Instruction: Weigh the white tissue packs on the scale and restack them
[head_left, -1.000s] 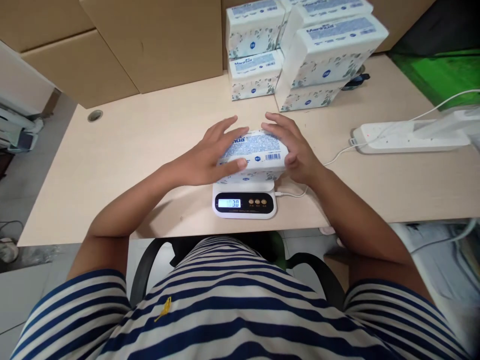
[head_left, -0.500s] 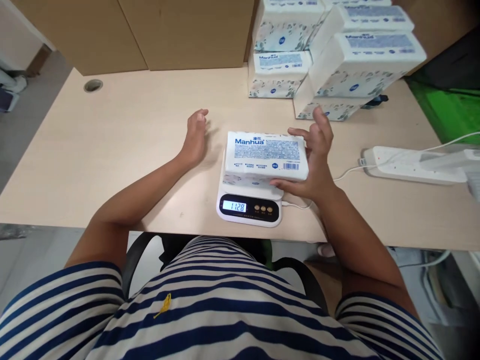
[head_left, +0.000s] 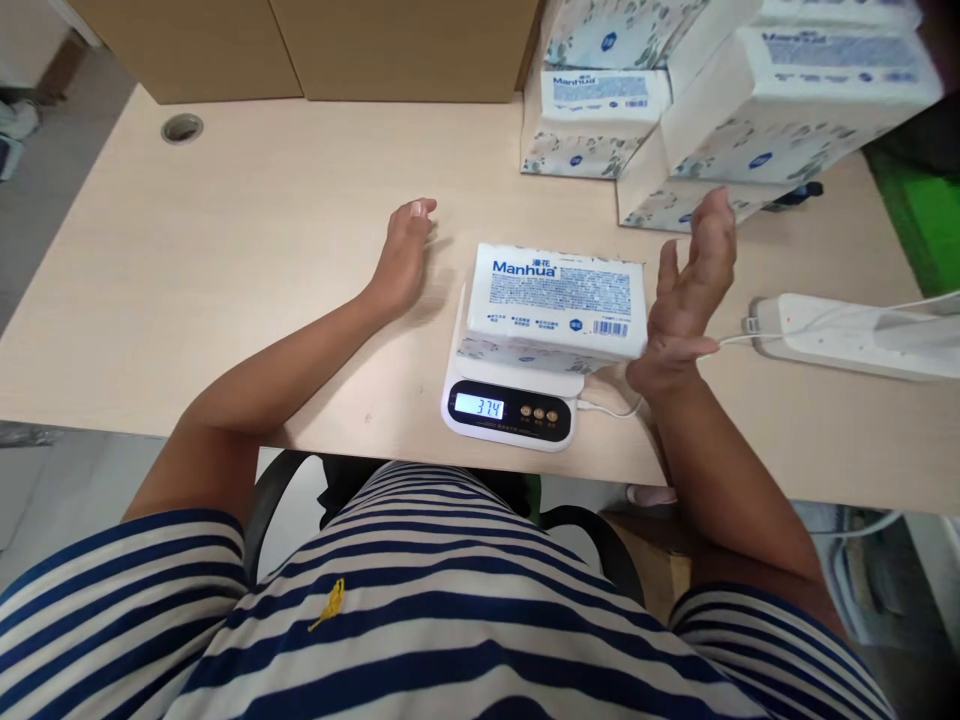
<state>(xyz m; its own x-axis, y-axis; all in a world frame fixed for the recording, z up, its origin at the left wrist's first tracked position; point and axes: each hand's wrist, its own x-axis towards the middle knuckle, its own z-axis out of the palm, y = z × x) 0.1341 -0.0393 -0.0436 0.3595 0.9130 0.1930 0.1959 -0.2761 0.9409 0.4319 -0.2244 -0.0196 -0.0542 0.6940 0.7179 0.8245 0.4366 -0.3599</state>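
A white tissue pack (head_left: pixel 559 300) printed "Manhua" lies flat on a white digital scale (head_left: pixel 454 425). The scale's lit display (head_left: pixel 480 406) reads what looks like 374, though I cannot make out any decimal point. Beside the pack's right end is my right hand (head_left: pixel 690 290), open with fingers spread and thumb out, gripping nothing. Whether its edge still brushes the pack I cannot tell. My left hand (head_left: pixel 405 255) rests on the table left of the scale, loosely curled, apart from the pack, with nothing visible in it.
Stacked tissue packs (head_left: pixel 600 100) stand at the back right, near a brown cardboard box (head_left: pixel 405 50). A white power strip (head_left: pixel 847 335) with cables lies at the right. A thin cable (head_left: pixel 611 410) runs from the scale. A round cable hole (head_left: pixel 182 128) is at the back left.
My right hand has let go of the tissue pack and moved right, its fingers spreading. The display has dropped from about 1128 to about 374. The view has shifted slightly.
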